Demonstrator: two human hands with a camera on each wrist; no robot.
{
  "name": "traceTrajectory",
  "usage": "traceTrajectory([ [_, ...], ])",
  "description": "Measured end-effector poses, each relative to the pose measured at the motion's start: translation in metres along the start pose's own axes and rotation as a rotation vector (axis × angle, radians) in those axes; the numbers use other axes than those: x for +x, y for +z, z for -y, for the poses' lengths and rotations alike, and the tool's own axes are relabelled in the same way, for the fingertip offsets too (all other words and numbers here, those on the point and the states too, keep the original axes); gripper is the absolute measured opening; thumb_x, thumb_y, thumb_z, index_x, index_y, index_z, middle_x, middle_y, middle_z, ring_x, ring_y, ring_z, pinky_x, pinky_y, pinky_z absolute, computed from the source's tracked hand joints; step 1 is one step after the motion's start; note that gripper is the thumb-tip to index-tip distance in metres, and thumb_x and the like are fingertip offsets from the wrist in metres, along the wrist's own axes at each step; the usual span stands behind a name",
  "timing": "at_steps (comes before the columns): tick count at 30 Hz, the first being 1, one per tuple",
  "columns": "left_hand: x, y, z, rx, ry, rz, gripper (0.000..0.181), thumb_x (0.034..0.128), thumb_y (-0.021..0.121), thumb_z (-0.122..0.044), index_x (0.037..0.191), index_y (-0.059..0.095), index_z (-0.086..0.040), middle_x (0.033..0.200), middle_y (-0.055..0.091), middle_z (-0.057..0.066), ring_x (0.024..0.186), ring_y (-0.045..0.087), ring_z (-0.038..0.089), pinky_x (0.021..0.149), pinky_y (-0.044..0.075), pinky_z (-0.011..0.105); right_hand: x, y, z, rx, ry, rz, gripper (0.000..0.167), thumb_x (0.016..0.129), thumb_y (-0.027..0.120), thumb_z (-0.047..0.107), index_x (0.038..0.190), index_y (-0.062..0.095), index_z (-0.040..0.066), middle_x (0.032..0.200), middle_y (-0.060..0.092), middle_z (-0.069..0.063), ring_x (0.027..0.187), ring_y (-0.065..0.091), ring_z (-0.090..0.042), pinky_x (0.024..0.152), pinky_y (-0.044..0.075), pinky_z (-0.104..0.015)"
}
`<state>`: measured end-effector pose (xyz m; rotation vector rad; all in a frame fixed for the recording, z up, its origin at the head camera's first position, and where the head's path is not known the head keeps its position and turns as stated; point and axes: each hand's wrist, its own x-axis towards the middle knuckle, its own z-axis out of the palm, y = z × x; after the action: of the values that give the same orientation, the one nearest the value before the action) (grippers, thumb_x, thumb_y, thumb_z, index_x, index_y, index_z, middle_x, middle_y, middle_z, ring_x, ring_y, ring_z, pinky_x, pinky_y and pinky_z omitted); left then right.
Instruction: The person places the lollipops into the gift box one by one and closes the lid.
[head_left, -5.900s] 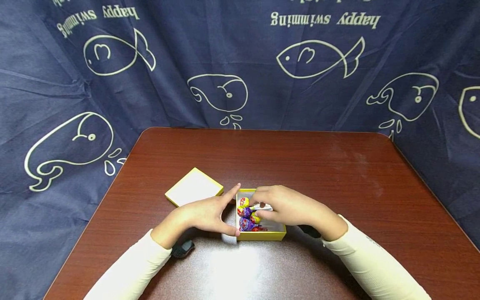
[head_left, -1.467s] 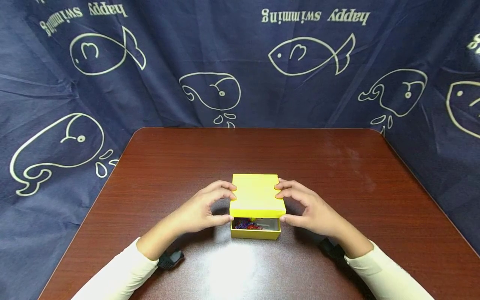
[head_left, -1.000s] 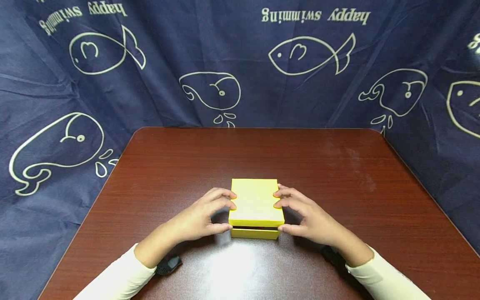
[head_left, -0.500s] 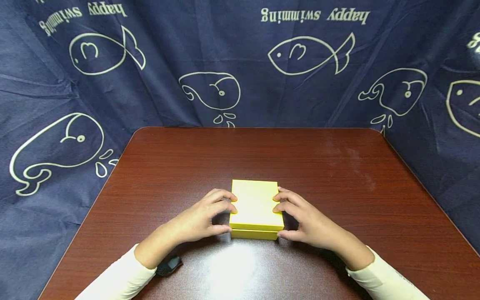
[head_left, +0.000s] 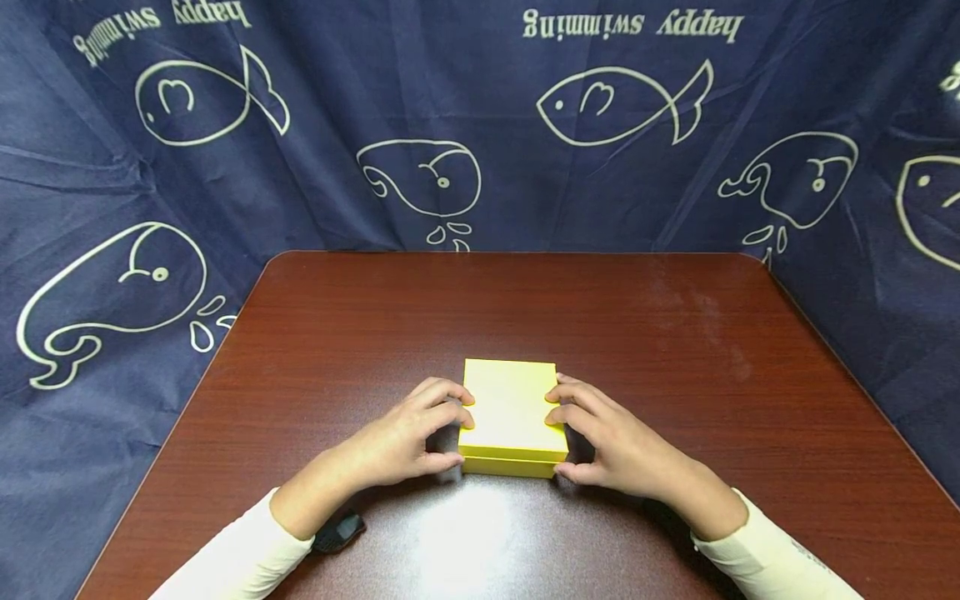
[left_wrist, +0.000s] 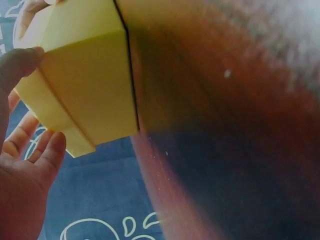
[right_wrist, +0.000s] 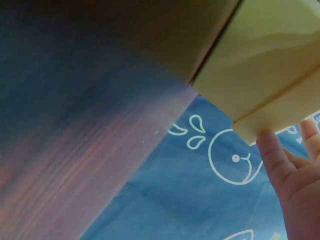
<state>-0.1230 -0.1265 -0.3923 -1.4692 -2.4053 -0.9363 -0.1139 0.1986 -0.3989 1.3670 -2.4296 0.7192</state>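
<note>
In the head view a yellow lid (head_left: 513,408) sits over a yellow cardboard box (head_left: 508,469), only a low strip of which shows at the front. My left hand (head_left: 405,432) grips the lid's left side, two fingertips on its top edge and the thumb by the front corner. Mirroring it, my right hand (head_left: 617,437) holds the right side. The left wrist view shows the box wall (left_wrist: 92,87) below the lid's rim (left_wrist: 57,107). In the right wrist view fingertips touch the lid's side (right_wrist: 280,112). The box's contents are hidden.
The box stands on a dark red-brown wooden table (head_left: 637,325), near its front. A navy cloth (head_left: 495,100) with whale and fish drawings hangs behind and beside the table. Dark straps, one a black band (head_left: 339,532), lie at both wrists.
Earlier the box lay uncovered, lollipops inside, its lid at the left and my right hand among them. Both hands then brought the lid over and lowered it; the front gap has gone.
</note>
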Motion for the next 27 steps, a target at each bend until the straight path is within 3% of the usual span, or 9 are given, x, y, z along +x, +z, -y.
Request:
traceTrajectory([
  [14, -0.0020, 0.0030, -0.0037, 0.053, 0.028, -0.007, 0.034, 0.0756, 0.085, -0.014, 0.102, 0.063, -0.015, 0.123, 0.053, 0.004, 0.118, 0.048, 0.021, 0.096, 0.046, 0.034, -0.0008, -0.0005, 0.0052, -0.018, -0.043, 0.001, 0.043, 0.072, 0.085, 0.019, 0.105, 0.060, 0.008, 0.128, 0.052, -0.009, 0.131, 0.045, -0.040, 0.115, 0.027, -0.034],
  [21, -0.0030, 0.0056, -0.0057, 0.148, 0.031, 0.052, 0.035, 0.0748, 0.087, -0.020, 0.101, 0.064, -0.017, 0.120, 0.053, 0.002, 0.119, 0.047, 0.024, 0.097, 0.046, 0.037, 0.0009, -0.0013, 0.0093, -0.080, -0.038, 0.086, 0.038, 0.075, 0.085, 0.024, 0.101, 0.059, 0.013, 0.127, 0.052, -0.007, 0.135, 0.040, -0.040, 0.112, 0.032, -0.044],
  [27, -0.0016, 0.0060, -0.0062, 0.151, -0.019, 0.102, 0.035, 0.0767, 0.086, -0.023, 0.103, 0.063, -0.017, 0.121, 0.053, 0.000, 0.120, 0.045, 0.023, 0.096, 0.047, 0.037, 0.0004, 0.0015, 0.0069, -0.077, -0.003, 0.115, 0.039, 0.076, 0.085, 0.027, 0.101, 0.058, 0.015, 0.127, 0.052, -0.004, 0.136, 0.039, -0.037, 0.113, 0.030, -0.041],
])
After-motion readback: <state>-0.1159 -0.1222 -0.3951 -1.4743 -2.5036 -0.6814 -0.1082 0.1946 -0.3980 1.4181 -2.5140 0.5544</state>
